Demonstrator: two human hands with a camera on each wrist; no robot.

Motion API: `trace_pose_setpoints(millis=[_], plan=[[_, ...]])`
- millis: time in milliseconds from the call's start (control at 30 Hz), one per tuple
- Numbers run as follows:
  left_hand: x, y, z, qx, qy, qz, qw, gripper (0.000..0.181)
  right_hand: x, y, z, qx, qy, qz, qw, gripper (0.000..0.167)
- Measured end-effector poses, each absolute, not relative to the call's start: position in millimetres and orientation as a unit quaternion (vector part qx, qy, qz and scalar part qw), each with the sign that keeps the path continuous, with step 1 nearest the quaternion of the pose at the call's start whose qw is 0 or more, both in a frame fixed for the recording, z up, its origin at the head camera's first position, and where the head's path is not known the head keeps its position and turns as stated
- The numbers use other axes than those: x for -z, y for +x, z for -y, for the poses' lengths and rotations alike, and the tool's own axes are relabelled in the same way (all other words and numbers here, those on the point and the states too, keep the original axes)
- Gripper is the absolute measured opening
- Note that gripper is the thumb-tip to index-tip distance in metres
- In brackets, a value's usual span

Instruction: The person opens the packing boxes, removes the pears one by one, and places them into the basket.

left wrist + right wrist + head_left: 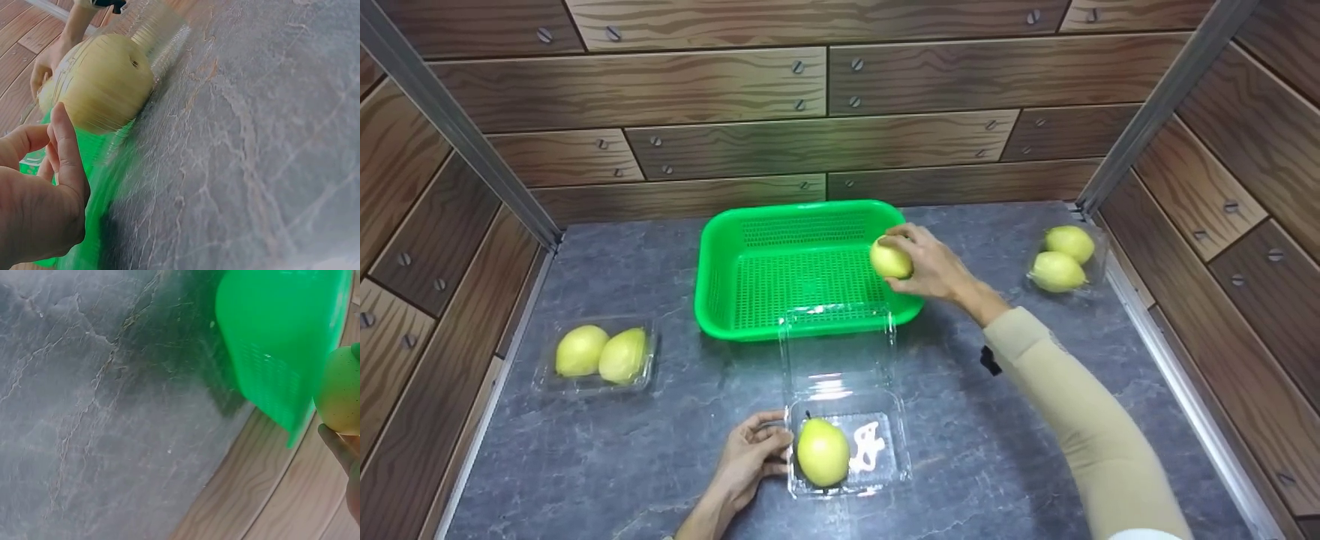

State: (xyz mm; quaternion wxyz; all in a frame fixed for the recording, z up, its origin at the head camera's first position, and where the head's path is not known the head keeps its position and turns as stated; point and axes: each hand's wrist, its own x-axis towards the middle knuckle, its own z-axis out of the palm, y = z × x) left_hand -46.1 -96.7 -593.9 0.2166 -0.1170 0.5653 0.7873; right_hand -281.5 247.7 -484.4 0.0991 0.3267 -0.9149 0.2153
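My right hand (934, 266) grips a yellow-green pear (890, 258) above the right side of a green plastic basket (709, 300). In the right wrist view, that pear (340, 391) and part of the hand show at the right edge. My left hand (746, 457) is at the left side of a clear clamshell box (901, 457), its fingertips at the box wall. The box stands with its lid raised, leaning towards the basket. One pear (823, 452) lies in its left half. In the left wrist view, the left hand (50, 191) has its fingers partly bent beside the box.
A clear box (544, 379) with two pears stands at the left. Another clear box (1099, 262) with two pears is at the back right. Wood-patterned walls (735, 82) enclose the grey marbled surface (675, 442) on the back and both sides.
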Motion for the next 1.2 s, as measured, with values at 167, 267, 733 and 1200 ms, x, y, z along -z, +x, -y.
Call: trace_pose_setpoints(millis=[167,267,733,1200], plan=[[594,-46,97,-0.787,-0.114,-0.567,0.215,0.047,493,-294,-238,-0.193,0.308,0.930,0.059,0.064],[595,-46,97,-0.787,-0.113,-0.567,0.216,0.047,496,-299,-231,-0.174,0.309,0.934,0.046,0.063],[595,-46,96,-0.788,-0.114,-0.566,0.216,0.047,508,-311,-210,-0.130,0.303,0.944,-0.014,0.064],[595,-46,96,-0.790,-0.110,-0.565,0.213,0.047,516,-312,-208,-0.077,0.321,0.943,-0.038,0.061]])
